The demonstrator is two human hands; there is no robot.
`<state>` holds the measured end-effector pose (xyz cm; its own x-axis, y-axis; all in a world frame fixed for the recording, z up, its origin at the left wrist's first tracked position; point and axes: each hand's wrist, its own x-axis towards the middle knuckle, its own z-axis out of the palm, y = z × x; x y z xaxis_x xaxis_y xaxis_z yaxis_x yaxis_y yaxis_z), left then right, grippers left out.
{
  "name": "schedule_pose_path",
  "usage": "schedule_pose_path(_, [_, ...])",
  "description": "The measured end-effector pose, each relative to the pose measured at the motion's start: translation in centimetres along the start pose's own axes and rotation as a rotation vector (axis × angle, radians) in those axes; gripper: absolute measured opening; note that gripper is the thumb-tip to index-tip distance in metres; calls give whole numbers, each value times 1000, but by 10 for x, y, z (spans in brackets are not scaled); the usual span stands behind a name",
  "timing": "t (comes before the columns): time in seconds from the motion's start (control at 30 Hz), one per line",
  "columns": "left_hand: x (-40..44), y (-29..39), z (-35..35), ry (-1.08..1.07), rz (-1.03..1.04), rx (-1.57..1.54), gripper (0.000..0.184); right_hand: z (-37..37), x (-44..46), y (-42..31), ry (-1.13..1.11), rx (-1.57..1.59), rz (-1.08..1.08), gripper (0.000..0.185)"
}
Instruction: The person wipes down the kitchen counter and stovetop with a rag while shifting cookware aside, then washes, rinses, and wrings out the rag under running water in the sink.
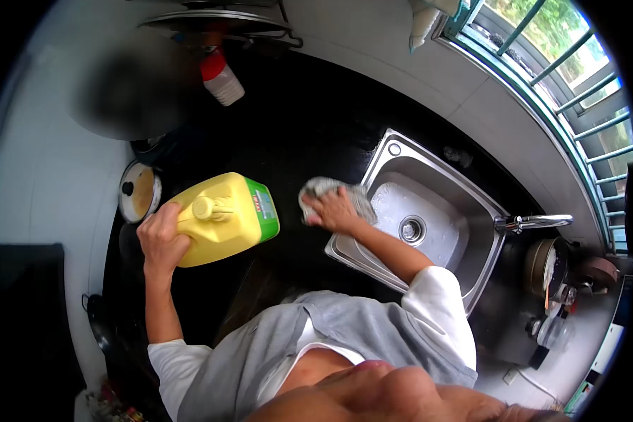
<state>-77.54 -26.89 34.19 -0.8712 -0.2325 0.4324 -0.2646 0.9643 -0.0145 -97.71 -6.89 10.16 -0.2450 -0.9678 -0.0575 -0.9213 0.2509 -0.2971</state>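
Note:
My left hand (162, 235) is closed round the handle of a large yellow jug (221, 228) with a yellow cap and a green label band. The jug is tilted over the black counter (295, 141); I cannot tell whether its base touches the surface. Beside the sink's near left edge, my right hand (336, 209) grips a grey patterned cloth (323, 186) pressed on the counter. Part of the cloth hides under my palm, and its right end reaches the rim of the steel sink (482, 228).
A faucet (534, 223) stands at the sink's right side. Left of the jug sits a lidded pot (139, 191). A red-and-white container (222, 81) is at the back left. Pots (541, 264) and jars crowd the right end, below a barred window (555, 63).

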Motion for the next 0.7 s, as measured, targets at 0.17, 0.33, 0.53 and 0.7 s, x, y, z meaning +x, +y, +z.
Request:
schedule_pose_path(0.17, [19, -31, 27, -69, -47, -48, 26, -12, 79, 69, 384, -117, 250, 53])
schedule_pose_path(0.33, [34, -44, 37, -68, -49, -73, 29, -42, 71, 166, 398, -167, 847, 51])
schedule_pose_path(0.53, [46, -58, 47, -58, 9, -36, 30, -5, 43, 123, 479, -185, 494, 44])
schedule_pose_path(0.7, [52, -62, 49, -52, 66, 10, 27, -21, 138, 47, 269, -21, -72, 40])
